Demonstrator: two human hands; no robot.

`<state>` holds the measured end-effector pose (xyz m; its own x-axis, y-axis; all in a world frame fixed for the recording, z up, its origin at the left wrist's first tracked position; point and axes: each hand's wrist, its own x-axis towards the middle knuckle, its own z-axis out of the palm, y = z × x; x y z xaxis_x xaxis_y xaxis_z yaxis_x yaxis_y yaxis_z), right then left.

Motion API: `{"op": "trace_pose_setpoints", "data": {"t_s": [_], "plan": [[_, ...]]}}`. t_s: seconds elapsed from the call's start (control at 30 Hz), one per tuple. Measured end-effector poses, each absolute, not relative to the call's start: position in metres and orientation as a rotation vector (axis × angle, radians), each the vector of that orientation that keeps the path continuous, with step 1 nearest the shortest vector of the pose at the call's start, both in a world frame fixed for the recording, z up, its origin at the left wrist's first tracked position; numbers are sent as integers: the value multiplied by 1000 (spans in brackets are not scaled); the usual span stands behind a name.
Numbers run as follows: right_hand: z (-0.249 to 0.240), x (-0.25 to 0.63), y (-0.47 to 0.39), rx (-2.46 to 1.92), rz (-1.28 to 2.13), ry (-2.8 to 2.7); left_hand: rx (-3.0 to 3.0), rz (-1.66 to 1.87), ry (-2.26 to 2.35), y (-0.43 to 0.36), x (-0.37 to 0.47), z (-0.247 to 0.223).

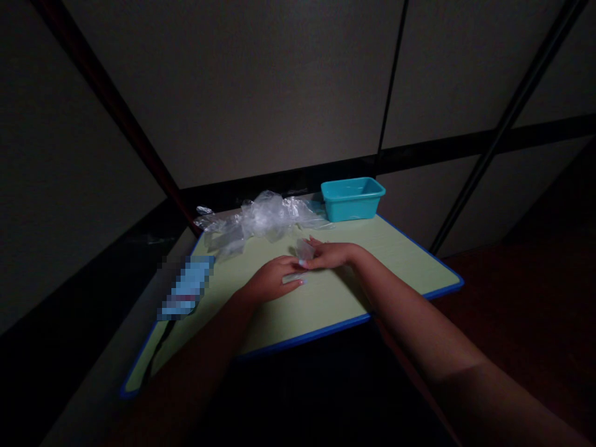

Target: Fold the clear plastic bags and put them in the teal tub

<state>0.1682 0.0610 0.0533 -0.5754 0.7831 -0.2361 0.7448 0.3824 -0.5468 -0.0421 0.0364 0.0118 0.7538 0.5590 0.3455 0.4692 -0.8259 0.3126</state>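
Note:
My right hand (328,255) is closed on a small clear plastic bag (305,249) above the middle of the pale green table. My left hand (274,279) is beside it, thumb and fingers apart around the lower part of the same plastic, their tips close to my right fingers. A heap of crumpled clear plastic bags (267,214) lies behind the hands, toward the back left of the table. At the back stands a turquoise rectangular basket (351,208), to the right of the heap.
The pale green table (395,254) has a blue edge. A blurred-out light blue object (190,285) lies at its left side, with a dark strap trailing toward the front. Panelled cabinet doors or a wall stand behind.

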Motion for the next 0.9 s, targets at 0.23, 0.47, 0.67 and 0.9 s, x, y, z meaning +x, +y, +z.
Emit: {"op": "trace_pose_setpoints", "data": {"t_s": [0.23,0.47,0.67,0.9], "plan": [[47,163,60,-1660,830,-2631,2723,645,787,36,-41,13],[41,156,65,-1708,746,-2605,2734,647,797,35,-41,12],[45,159,64,-1697,753,-2628,2800,725,900,38,-43,12],[42,159,65,-1709,755,-2602,2778,692,845,36,-42,14]]}}
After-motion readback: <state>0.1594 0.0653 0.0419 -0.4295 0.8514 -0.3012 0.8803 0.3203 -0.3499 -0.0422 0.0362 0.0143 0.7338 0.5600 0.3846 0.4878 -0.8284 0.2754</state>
